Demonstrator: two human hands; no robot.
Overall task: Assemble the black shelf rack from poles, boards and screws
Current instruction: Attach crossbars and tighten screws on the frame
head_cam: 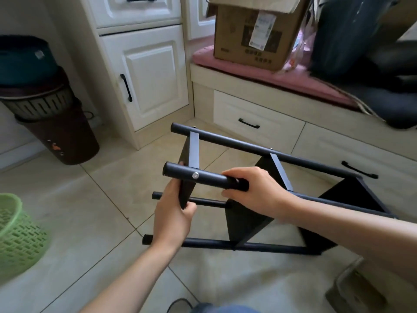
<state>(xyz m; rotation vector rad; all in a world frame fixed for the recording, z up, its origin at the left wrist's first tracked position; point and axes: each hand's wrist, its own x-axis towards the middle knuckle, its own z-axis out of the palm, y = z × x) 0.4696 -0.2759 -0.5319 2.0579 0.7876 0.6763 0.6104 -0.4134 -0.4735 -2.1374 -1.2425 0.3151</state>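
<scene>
I sit on a tiled floor (pixel 67 211) beside white cabinets (pixel 149 82) and a pink-cushioned window bench (pixel 282 80). The black shelf rack (pixel 259 199) lies sideways before me, poles screwed to three boards. My left hand (pixel 173 215) grips one board's edge; my right hand (pixel 252 190) wraps a short pole (pixel 198 176). An open cardboard box (pixel 252 35) sits on the bench.

The rack (pixel 248 213) is black throughout, poles and boards alike, with a silver screw (pixel 195 175) on the near pole. Floor tiles (pixel 67 222) are pale beige with dark grout; the cabinets (pixel 149 82) are cream with black handles. A green perforated basket (pixel 15 236), a dark brown bin (pixel 61 134) with small orange marks, a pink cushion (pixel 270 75) and a tan box (pixel 250 35) with a white label surround it.
</scene>
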